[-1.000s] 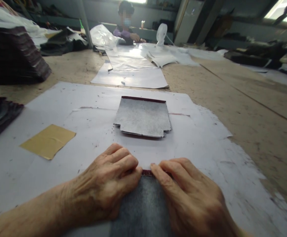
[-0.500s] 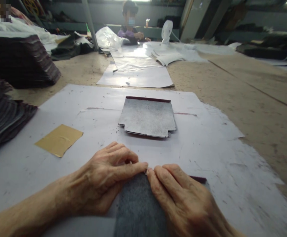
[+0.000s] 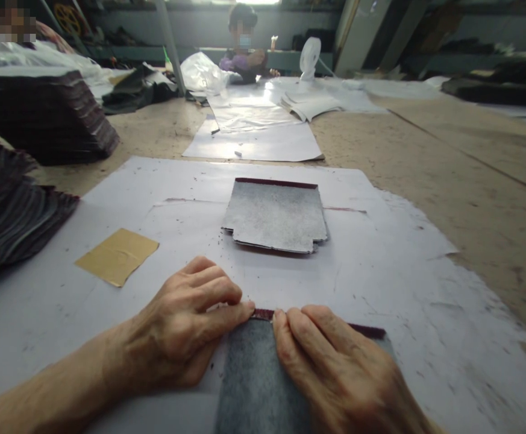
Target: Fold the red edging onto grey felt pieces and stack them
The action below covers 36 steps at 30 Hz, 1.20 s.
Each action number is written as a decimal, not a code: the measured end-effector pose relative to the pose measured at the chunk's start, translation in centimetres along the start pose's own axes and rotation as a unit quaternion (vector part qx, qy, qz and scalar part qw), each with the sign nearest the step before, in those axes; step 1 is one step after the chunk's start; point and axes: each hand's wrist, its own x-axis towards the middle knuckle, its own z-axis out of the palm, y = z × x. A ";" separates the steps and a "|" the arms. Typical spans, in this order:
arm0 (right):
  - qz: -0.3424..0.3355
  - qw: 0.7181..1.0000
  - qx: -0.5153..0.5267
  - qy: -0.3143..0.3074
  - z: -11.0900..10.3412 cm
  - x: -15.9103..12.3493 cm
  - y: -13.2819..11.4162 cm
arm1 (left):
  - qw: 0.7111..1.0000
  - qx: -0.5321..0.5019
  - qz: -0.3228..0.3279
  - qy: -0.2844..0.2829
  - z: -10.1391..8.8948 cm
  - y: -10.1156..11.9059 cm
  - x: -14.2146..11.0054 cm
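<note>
A grey-backed panel (image 3: 249, 367) of sheet material lies before me, with a narrow dark red strip folded along its far edge. My left hand (image 3: 181, 325) pinches the left end of that strip between thumb and curled fingers. On the same edge, to the right, my right hand (image 3: 335, 361) presses with its fingers held together, covering part of the panel. A short stretch of red strip shows between the hands, and more of it at the right corner. Just beyond the hands rests a small pile of similar grey panels (image 3: 276, 214) with notched near corners and a red far edge.
White paper (image 3: 190, 181) covers the table under the work, with a tan square (image 3: 118, 256) on it at left. Stacks of dark pieces (image 3: 46, 114) stand at far left. Another person (image 3: 242, 54) sits across the table, near a white roll (image 3: 309, 59).
My right hand has moved rightward along the edge, baring the panel's right corner. My left thumb reached toward the right fingers, then drew back left, so the red strip shows between the hands again.
</note>
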 end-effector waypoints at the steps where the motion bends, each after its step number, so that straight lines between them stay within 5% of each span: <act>1: -0.002 1.000 0.000 -0.003 0.0 -0.1 0.0 | 1.000 0.008 0.003 -0.007 0.0 0.0 0.0; 13: 0.038 0.997 0.067 0.005 0.5 -0.4 0.4 | 0.999 0.028 0.017 -0.034 0.0 0.3 0.0; 21: 0.180 0.977 0.104 0.043 -0.9 -0.9 1.5 | 0.998 0.046 0.009 -0.039 -0.1 0.4 0.1; 29: 0.050 0.989 0.135 -0.044 0.2 1.8 0.2 | 0.999 0.040 0.003 -0.031 0.1 0.5 -0.1; 32: 0.010 0.992 0.125 -0.034 0.9 2.1 -0.1 | 0.999 -0.010 -0.039 -0.023 -0.4 -0.1 0.0; 36: -0.019 0.994 0.106 0.003 1.2 1.8 0.2 | 0.970 -0.136 -0.171 0.102 -2.2 -1.0 0.0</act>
